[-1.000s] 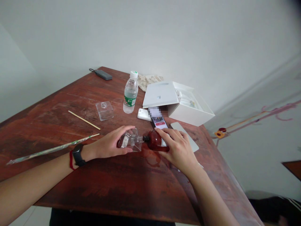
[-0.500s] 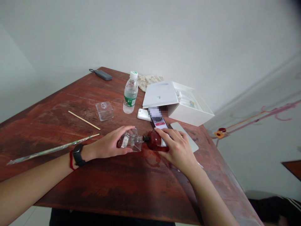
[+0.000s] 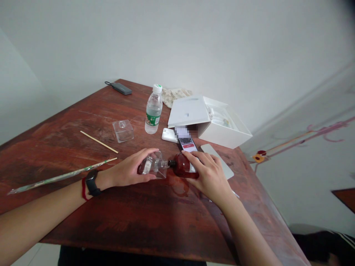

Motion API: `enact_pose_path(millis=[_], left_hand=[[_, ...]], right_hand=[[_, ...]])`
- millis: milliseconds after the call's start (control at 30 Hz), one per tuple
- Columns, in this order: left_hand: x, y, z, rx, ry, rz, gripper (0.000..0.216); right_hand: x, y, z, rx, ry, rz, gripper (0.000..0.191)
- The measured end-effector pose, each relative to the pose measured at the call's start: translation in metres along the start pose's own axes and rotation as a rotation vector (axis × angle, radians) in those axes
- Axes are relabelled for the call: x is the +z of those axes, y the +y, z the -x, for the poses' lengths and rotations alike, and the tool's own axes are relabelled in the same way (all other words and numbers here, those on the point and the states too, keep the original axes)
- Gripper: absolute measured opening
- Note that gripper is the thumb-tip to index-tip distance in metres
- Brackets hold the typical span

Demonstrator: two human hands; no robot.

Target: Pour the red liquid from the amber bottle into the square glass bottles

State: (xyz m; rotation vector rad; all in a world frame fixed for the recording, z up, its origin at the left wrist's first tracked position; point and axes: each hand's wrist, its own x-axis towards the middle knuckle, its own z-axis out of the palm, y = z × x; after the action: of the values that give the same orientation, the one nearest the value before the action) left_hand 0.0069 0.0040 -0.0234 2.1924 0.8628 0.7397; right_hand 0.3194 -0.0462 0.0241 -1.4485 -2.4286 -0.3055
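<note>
My left hand (image 3: 129,168) is closed around a small clear glass bottle (image 3: 152,166) with a pale label. The bottle lies tilted, its neck pointing right. From the other side, my right hand (image 3: 210,171) grips a reddish-brown bottle (image 3: 181,165) with a black neck pointing left. The two necks meet, or nearly so, between my hands; whether they touch I cannot tell. My right fingers hide much of the brown bottle and its white label. Below it, a ring-shaped wet-looking mark (image 3: 180,188) shows on the wooden table (image 3: 124,218).
Behind my hands stand a clear glass piece (image 3: 123,132) and a water bottle (image 3: 153,111). A bare stick (image 3: 99,142) and a wrapped stick (image 3: 63,175) lie left. Farther right are a white case (image 3: 169,135), a phone (image 3: 188,143), a grey slab (image 3: 222,162) and an open white box (image 3: 224,131).
</note>
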Motion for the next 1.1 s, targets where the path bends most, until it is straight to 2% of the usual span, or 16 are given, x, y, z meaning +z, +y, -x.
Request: enact_pose_path(millis=[1100], left_hand=[[-0.0006, -0.0018, -0.0005, 0.004, -0.004, -0.005, 0.081]], right_hand=[[-0.0019, -0.0018, -0.0007, 0.004, 0.005, 0.012, 0.067]])
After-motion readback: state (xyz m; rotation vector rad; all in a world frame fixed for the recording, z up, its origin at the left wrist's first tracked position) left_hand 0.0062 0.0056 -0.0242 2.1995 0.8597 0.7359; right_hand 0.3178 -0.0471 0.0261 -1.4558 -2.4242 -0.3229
